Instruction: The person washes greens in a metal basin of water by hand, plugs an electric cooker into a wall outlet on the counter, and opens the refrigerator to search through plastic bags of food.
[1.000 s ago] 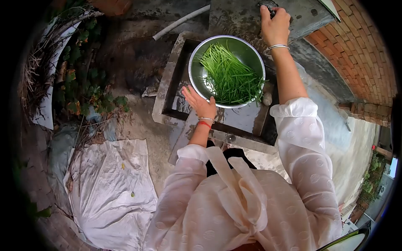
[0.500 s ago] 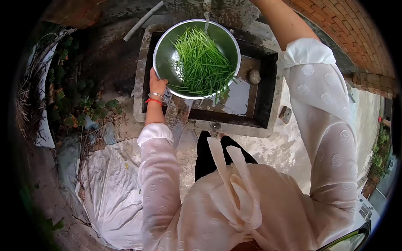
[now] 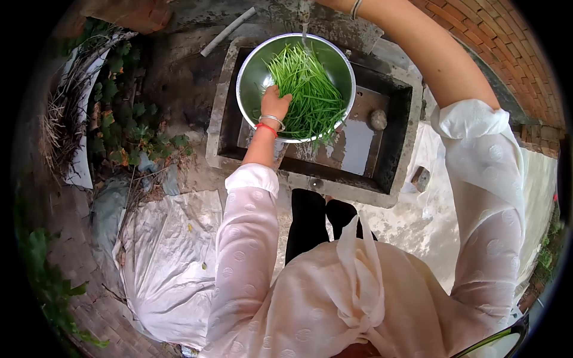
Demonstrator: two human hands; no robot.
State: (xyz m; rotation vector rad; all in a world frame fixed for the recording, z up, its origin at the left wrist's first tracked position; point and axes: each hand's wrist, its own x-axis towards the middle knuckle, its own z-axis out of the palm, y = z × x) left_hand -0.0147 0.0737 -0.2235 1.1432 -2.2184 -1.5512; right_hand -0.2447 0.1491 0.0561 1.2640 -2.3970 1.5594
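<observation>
one bowl, one left hand — apparently touching the greens

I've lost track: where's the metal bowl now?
In the head view, the metal bowl is upper centre, over the left side of the basin, with the left hand at its greens.

Our left hand dips inside the metal bowl, fingers bent downward, wrist over its near-left rim; our right hand, mostly cropped, reaches beyond its far rim.

Long green stalks lie heaped in a metal bowl, some overhanging its rim.
</observation>
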